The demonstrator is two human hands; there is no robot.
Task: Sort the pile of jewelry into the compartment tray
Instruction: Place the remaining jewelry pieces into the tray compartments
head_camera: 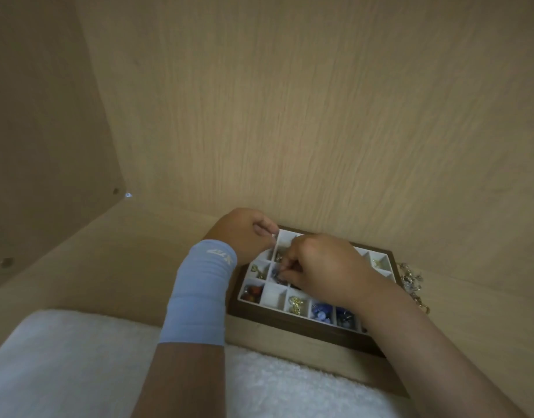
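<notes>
Compartment tray [293,322], dark wood frame with white cells, sits on a pale wood shelf [145,267] against the back panel. Left hand [244,233], with a light blue wrist sleeve [199,291] below it, has its fingers curled at the tray's far-left corner, pinching the rim. Right hand [323,267] is over the middle row, fingertips closed on a small bluish piece [277,273] in the second cell from the left; too blurred for detail. Near row, left to right: red-orange beads [251,292], a bare cell, gold pieces [296,303], blue beads [320,312]. Jewelry pile [412,283], silver and gold chains, lies on the shelf just beside the tray's right edge. White towel [78,357] in the foreground.
</notes>
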